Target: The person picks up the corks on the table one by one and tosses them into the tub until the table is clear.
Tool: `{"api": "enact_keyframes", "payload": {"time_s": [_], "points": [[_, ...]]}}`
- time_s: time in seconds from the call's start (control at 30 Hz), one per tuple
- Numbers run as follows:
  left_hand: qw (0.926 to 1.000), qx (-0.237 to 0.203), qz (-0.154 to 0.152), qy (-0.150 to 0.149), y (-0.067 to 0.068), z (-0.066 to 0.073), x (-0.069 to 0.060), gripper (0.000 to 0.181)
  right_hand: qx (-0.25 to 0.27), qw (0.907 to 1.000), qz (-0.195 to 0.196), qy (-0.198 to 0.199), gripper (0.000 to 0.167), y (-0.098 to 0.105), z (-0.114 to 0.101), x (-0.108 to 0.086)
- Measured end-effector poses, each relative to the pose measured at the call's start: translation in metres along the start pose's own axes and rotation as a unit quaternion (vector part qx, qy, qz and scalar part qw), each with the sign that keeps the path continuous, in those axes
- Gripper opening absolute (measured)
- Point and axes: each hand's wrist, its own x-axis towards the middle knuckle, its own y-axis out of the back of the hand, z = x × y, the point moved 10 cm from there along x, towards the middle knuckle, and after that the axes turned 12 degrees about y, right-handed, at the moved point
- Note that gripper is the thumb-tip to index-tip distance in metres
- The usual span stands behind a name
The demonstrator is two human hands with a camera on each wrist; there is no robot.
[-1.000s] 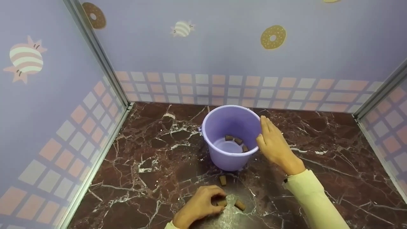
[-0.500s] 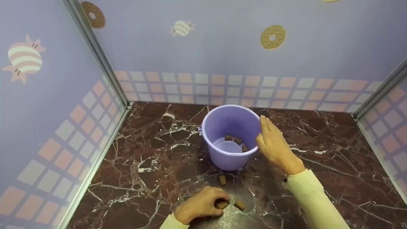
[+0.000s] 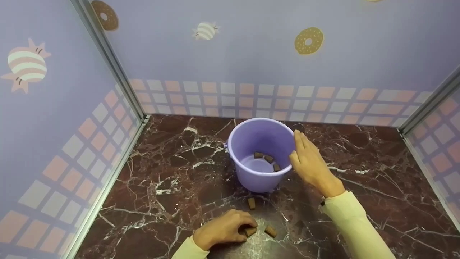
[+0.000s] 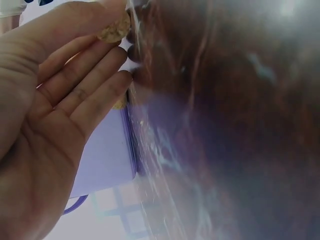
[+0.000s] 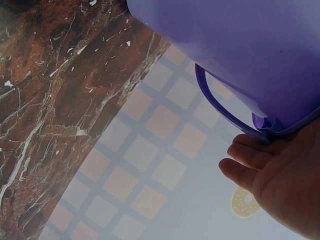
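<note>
My left hand is low on the tabletop, its thumb and fingers bent about a brown tapered cork. The left wrist view shows the thumb against the end of this cork. A second cork lies just to the right, and another cork stands or lies nearer the bucket. The purple bucket is upright, with several corks on its floor. My right hand rests against the bucket's right side at the rim, fingers straight, beside the handle.
A dark red marbled tabletop carries everything. Lilac panels with printed sweets and checks stand around it: a back wall, a left wall and a right wall. Metal strips run along the corners.
My left hand has shifted slightly at the cork, first to the right, then back left. The cork it holds has turned a little. My right hand and the bucket have stayed put.
</note>
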Motion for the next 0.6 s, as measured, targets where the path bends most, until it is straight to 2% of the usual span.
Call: {"api": "enact_keyframes", "payload": {"time_s": [0.17,0.4,0.6], "points": [[0.9999,0.009,0.001,-0.008,-0.0040,0.0027,0.0018,0.043,0.000,1.0000,0.000,-0.003,0.067,0.0006,0.0001,-0.0004],[0.9999,-0.008,0.000,-0.012,-0.0070,0.0030,0.0032,0.041,-0.003,0.9999,0.014,0.007,0.066,0.0022,-0.0020,-0.0001],[0.9997,-0.012,-0.001,-0.022,-0.0072,0.0036,0.0048,0.040,0.000,1.0000,0.003,0.000,0.067,0.0007,-0.0007,-0.0005]]}}
